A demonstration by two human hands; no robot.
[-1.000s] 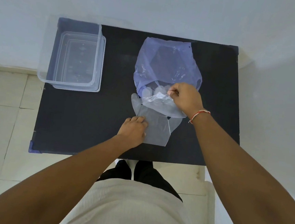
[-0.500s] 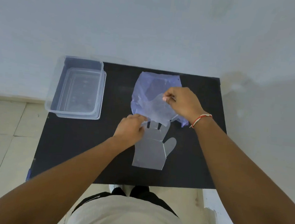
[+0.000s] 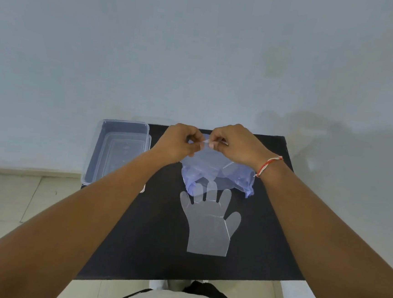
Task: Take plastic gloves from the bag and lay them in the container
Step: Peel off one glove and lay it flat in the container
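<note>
Both hands are up above the far half of the black tabletop (image 3: 149, 239), meeting almost knuckle to knuckle. The left hand (image 3: 177, 141) and the right hand (image 3: 232, 143) each pinch the top edge of a thin clear glove (image 3: 210, 160) between thumb and fingertips, the other fingers curled in. That glove hangs down from the pinch, a see-through sheet draped in front of the bag; its lower edge is hard to separate from what lies behind it.

The bag (image 3: 240, 180), bluish and crumpled, sits on the tabletop just under and beyond the hands, mostly to the right of centre. Nearer the person, a second clear glove (image 3: 208, 228) lies flat on the tabletop, fingers pointing away toward the bag, its fingertips reaching the bag's near edge, cuff toward the person.

Over on the left, the clear plastic container (image 3: 89, 163) stands at the far left corner of the tabletop, partly hidden by the left forearm. Whether anything see-through lies inside cannot be told from here; the floor of it looks bare. It is well apart from both gloves.

A red and white thread band (image 3: 269, 163) circles the right wrist. A pale wall fills the upper view, and tiled floor shows at lower left.
</note>
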